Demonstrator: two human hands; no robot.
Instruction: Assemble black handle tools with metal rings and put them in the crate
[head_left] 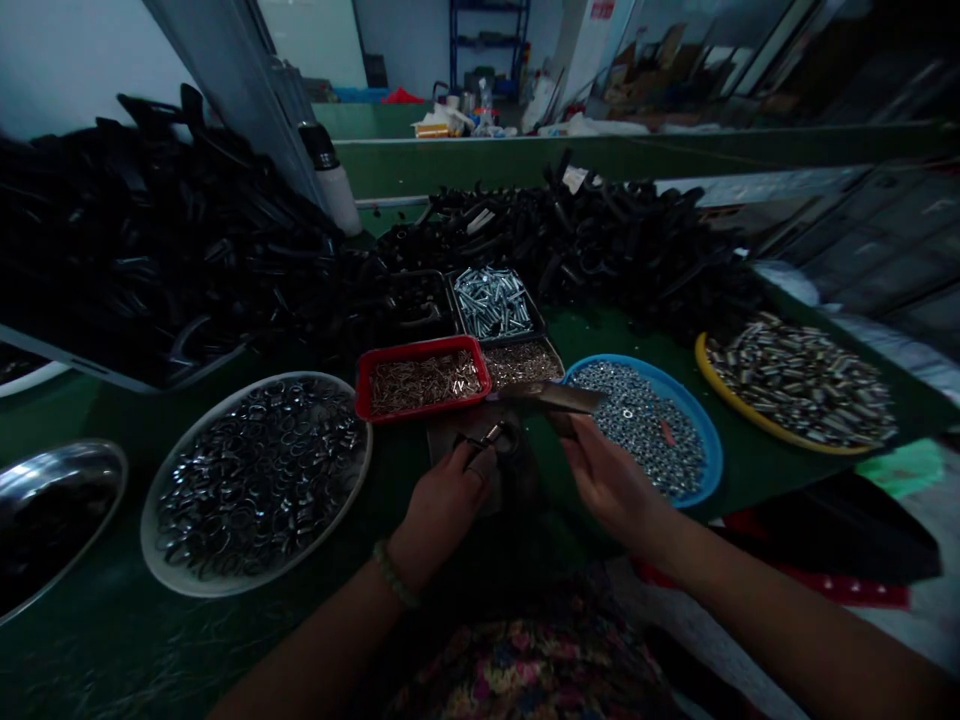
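Observation:
My left hand (448, 495) pinches a small dark part with a shiny metal pin (493, 433), over a dark block or plate (442, 440) on the bench. A round ring-like end shows at the part's right; its exact kind is too dim to make out. My right hand (611, 478) is closed round the handle of a hammer (551, 396), whose long metal head lies crosswise just above and right of the part, apart from it. Beyond my hands sit a red tray (364, 390) of thin copper-coloured pins and a tray of small brownish pieces (523, 362).
On the left stand a white basin (154, 540) of metal rings and a steel bowl (112, 470). To the right are a blue basin (712, 455) of nuts and a yellow tray (772, 428) of metal cylinders. Screws (495, 302), black parts (600, 235) and a bottle (337, 195) are behind.

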